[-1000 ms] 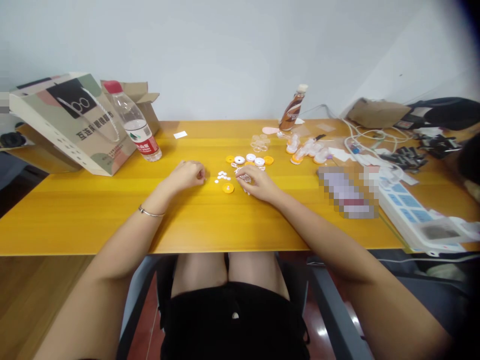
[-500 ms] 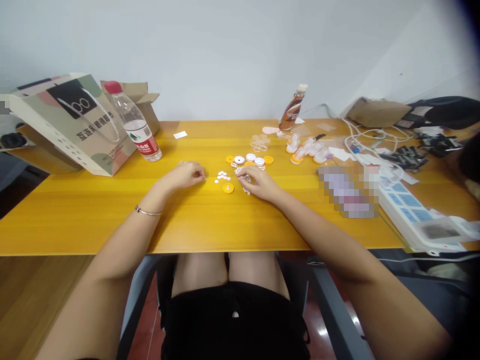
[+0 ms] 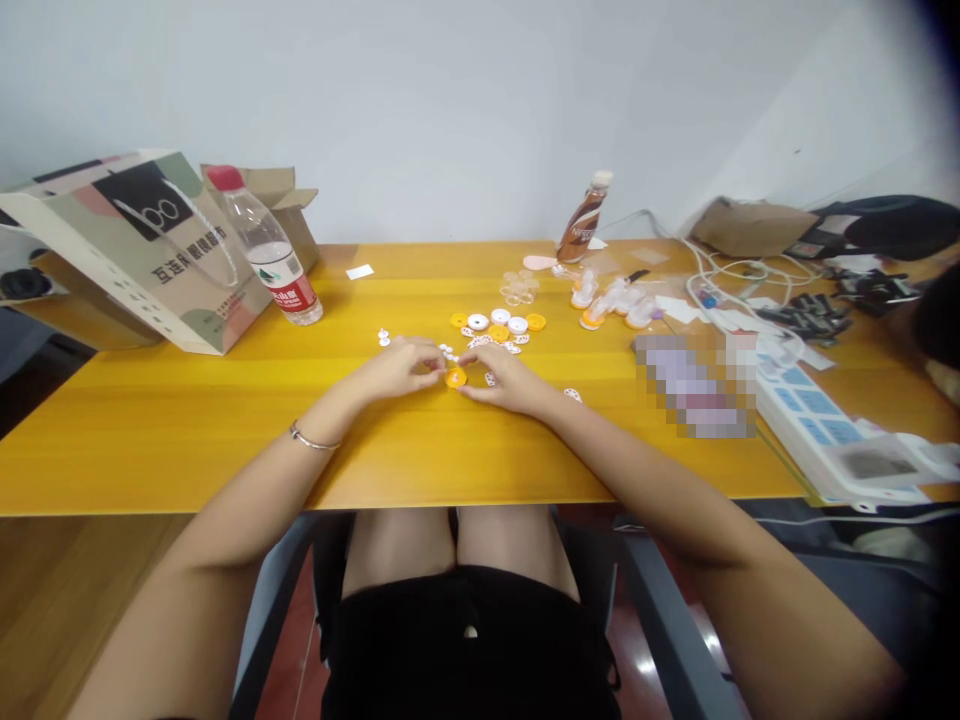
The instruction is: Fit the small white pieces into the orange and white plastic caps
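A small orange round disc (image 3: 456, 378) with a pale bit at its middle lies on the table between my hands. My left hand (image 3: 405, 368) is at its left edge, fingertips pinched together over something too small to make out. From the right, my right hand (image 3: 506, 380) curves its thumb and fingers around the disc's edge. Tiny white pieces (image 3: 448, 353) lie just behind the disc, partly covered by fingers. White pieces with red spots (image 3: 480, 342) are scattered behind my right hand, and one spotted piece (image 3: 573, 395) lies apart to the right.
White round parts (image 3: 478, 322) and orange ones (image 3: 535, 322) form a row behind. Further back are clear plastic rings (image 3: 519, 287) and a brown drink bottle (image 3: 581, 220). A water bottle (image 3: 281, 260) and paper bag (image 3: 172, 250) stand left; a power strip (image 3: 825, 420) lies right.
My left hand has moved right to the orange disc, uncovering small white pieces on its left. My right hand has shifted left to the disc. One spotted piece now lies farther right.
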`<move>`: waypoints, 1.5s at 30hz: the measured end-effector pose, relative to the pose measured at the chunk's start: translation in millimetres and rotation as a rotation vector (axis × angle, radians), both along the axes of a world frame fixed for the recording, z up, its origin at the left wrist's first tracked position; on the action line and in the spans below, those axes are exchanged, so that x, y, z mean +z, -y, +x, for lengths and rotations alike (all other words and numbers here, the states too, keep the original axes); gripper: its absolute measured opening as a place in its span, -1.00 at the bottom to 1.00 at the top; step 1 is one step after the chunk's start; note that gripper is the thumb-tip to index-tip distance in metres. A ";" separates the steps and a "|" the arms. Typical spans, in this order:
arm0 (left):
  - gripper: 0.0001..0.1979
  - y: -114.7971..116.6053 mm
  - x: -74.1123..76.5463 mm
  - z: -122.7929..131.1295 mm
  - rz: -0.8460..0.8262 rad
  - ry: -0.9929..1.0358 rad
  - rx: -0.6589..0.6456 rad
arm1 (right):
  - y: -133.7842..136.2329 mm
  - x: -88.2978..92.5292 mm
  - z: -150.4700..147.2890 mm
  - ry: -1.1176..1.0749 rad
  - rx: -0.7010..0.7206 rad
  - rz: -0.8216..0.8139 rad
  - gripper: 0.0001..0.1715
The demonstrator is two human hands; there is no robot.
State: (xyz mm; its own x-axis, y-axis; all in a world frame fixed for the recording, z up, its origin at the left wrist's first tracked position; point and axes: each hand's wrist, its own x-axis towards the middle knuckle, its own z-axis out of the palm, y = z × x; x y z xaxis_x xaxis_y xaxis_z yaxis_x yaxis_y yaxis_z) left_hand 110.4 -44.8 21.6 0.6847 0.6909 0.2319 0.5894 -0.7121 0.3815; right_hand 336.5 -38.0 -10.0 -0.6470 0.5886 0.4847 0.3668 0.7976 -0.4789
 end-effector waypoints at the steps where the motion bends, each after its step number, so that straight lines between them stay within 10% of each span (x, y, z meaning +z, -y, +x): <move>1: -0.81 2.4 -0.5 4.6 0.020 -0.015 -0.005 | 0.5 -0.3 -0.8 0.000 -0.001 -0.006 -0.73; 27: -0.77 3.2 -6.4 16.0 0.746 -0.424 -0.171 | -1.5 -11.9 -8.5 -0.031 -0.021 -0.073 -0.76; 45: -0.75 2.6 -10.3 15.5 0.840 -0.460 -0.203 | -4.2 -16.7 -8.9 0.007 0.018 0.033 -0.85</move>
State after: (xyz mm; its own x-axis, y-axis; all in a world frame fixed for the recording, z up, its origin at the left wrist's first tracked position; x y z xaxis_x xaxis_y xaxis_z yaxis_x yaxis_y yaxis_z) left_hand 125.9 -47.5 11.3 0.9190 0.2822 0.2754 0.3902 -0.7511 -0.5324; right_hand 327.6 -33.8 -26.6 -0.6604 0.5606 0.4995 0.3556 0.8194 -0.4495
